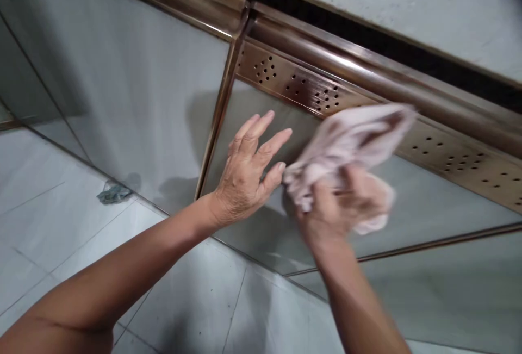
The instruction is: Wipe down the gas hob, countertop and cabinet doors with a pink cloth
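Observation:
A crumpled pale pink cloth (354, 131) with darker patches is in my right hand (334, 202), blurred by motion. The cloth covers part of a bronze-coloured strip (285, 74) with groups of small holes; whether it touches the strip I cannot tell. To the left, my left hand (248, 169) is spread with its fingers apart and nothing in it. It is in front of the pale grey cabinet panel (269, 104) below that strip.
A shiny bronze-coloured rail (326, 55) runs along the top, under a pale countertop (408, 6). Another large grey panel (134, 66) stands at the left. On the tiled floor (36, 191) lies a small crumpled plastic bag (114, 193) by the cabinet's base.

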`<state>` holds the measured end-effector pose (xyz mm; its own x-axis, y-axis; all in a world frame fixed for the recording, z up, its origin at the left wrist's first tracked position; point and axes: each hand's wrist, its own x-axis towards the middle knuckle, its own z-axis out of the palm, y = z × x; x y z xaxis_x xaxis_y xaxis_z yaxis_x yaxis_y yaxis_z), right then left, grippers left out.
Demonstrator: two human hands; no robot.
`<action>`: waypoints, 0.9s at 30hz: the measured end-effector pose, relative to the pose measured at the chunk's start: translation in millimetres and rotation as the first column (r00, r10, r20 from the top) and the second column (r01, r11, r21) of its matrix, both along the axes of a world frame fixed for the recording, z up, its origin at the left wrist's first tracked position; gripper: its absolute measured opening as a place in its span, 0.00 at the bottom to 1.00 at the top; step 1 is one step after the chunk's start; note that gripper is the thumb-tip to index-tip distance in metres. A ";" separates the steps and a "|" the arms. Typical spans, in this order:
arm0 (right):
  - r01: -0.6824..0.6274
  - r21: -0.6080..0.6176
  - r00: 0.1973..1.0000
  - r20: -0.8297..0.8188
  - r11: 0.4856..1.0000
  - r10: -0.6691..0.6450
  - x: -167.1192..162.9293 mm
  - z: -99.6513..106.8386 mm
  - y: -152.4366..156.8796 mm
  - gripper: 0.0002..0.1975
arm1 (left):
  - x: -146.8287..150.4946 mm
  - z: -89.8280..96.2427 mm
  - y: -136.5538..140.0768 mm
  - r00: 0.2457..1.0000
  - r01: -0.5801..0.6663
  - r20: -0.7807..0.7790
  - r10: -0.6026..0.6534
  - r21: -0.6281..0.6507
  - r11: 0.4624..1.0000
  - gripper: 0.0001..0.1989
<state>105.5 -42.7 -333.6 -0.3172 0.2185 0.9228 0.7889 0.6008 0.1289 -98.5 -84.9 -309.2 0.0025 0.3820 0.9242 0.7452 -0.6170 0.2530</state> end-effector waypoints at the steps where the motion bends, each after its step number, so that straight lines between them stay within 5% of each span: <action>1: 0.043 0.089 0.996 0.069 0.995 -0.049 -10.1 -16.9 -6.3 0.15 | 2.7 0.7 -0.5 1.000 0.009 -0.006 -0.009 0.000 1.000 0.24; 3: 0.046 0.160 0.964 0.252 0.986 -0.086 -19.0 -58.5 -20.0 0.12 | 8.8 -0.2 -2.0 0.999 0.033 -0.027 -0.033 0.003 0.999 0.25; 6: -0.040 0.062 0.894 0.448 0.997 0.008 -0.6 -115.3 -30.4 0.10 | 18.9 -5.5 -6.8 0.993 0.075 -0.085 -0.075 -0.004 0.997 0.26; 9: -0.037 -0.015 0.876 0.481 0.999 0.040 43.0 -126.6 -28.1 0.08 | 26.8 -12.7 -10.3 0.982 0.101 -0.160 -0.103 -0.022 0.995 0.28; 11: 0.004 -0.009 0.925 0.379 1.000 0.000 72.6 -101.0 -26.4 0.08 | 31.0 -16.8 -9.9 0.973 0.112 -0.202 -0.114 -0.024 0.993 0.30; 15: 0.049 0.173 0.991 0.111 0.984 -0.069 106.3 -1.9 -24.8 0.12 | 46.2 -17.4 -7.6 0.962 0.125 -0.240 -0.127 -0.023 0.992 0.31; 20: 0.125 0.412 0.991 -0.004 0.902 -0.135 115.6 104.7 -15.6 0.15 | 84.9 6.7 -6.7 0.953 0.176 -0.254 -0.162 0.033 0.984 0.31; 23: 0.120 0.431 0.972 0.132 0.894 -0.195 132.0 130.8 -11.2 0.10 | 112.3 32.9 -0.5 0.944 0.203 -0.283 -0.168 0.098 0.974 0.31; 27: 0.156 0.429 0.955 0.164 0.890 -0.246 187.8 136.9 -10.5 0.08 | 146.2 67.4 16.0 0.907 0.232 -0.393 -0.153 0.160 0.960 0.30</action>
